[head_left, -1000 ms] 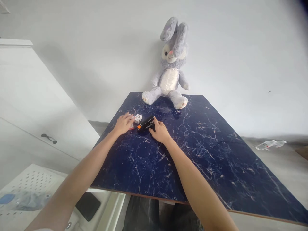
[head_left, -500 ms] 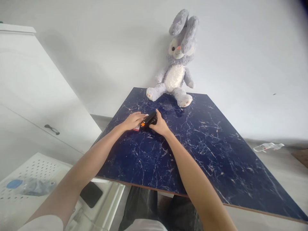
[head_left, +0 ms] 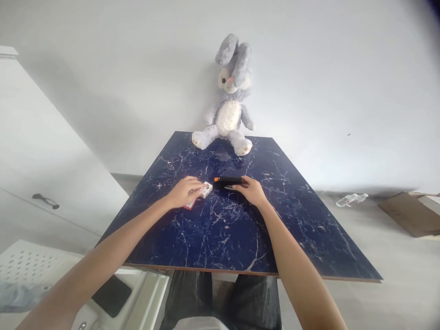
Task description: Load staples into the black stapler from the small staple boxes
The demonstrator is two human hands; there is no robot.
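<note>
My left hand (head_left: pixel 185 192) rests on the blue table with its fingers closed over a small white box (head_left: pixel 206 189) that has a red edge; much of the box is hidden under the fingers. Just right of it, my right hand (head_left: pixel 252 189) grips the rear end of a black stapler (head_left: pixel 227 180). The stapler lies roughly level, its orange front end pointing left toward the box. A silvery strip shows beneath its black body near the thumb. Stapler and box are close together, and I cannot tell whether they touch.
A grey plush rabbit (head_left: pixel 228 114) sits at the far edge of the dark blue marbled table (head_left: pixel 220 238). To the left are a white cabinet (head_left: pixel 51 151) and a white stand bearing a black phone-like slab (head_left: pixel 112 294). Cardboard (head_left: pixel 409 213) and a clear bottle (head_left: pixel 351 200) lie on the floor at right.
The stapler has turned from slanting to nearly level and moved right, away from the box, with my right hand. More of the white box shows. The view has shifted.
</note>
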